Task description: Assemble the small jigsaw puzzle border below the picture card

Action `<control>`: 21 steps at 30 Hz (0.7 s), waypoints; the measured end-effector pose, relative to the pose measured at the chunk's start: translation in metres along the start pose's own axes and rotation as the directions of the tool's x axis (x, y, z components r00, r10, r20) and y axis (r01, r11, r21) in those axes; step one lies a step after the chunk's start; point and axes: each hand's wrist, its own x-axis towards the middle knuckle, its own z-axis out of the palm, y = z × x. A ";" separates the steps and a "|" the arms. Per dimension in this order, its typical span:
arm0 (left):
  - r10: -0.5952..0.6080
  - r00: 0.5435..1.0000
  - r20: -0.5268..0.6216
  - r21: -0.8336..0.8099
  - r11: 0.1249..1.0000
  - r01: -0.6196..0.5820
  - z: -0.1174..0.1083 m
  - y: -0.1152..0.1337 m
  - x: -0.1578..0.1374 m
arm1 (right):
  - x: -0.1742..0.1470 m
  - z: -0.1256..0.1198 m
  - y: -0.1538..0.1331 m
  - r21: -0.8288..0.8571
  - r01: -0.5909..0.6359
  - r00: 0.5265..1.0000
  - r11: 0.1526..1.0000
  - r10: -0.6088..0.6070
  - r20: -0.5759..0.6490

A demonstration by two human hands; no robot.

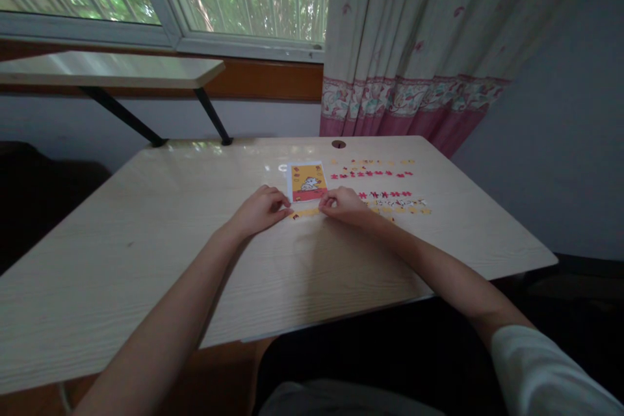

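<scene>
A short row of yellow puzzle pieces lies on the table between my two hands, just below a picture card showing a white cartoon animal on yellow and red. My left hand rests at the row's left end, fingers curled, with a gap between thumb and forefinger; the thumb tip is beside or touching the end piece. At the other end, the thumb and forefinger of my right hand are pinched together on a puzzle piece, mostly hidden by the fingers. A loose dark-marked piece lies under the row's left end.
Loose red pieces and white patterned pieces lie in rows to the right, with yellow ones above and below. A raised shelf stands at the back left on dark supports. A cable hole is near the table's back edge.
</scene>
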 end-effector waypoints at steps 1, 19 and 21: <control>0.003 1.000 -0.003 -0.001 1.000 -0.003 0.000 0.000 0.000 | 0.000 0.000 0.000 -0.015 0.009 1.000 1.000 -0.009 0.002; 0.031 0.999 0.011 0.002 1.000 -0.031 0.000 -0.003 -0.001 | -0.004 -0.023 0.023 -0.193 0.168 0.986 0.967 -0.163 0.039; 0.033 0.999 0.003 -0.008 0.999 -0.033 -0.001 -0.003 -0.001 | -0.006 -0.027 0.030 -0.223 0.171 0.984 0.960 -0.157 0.079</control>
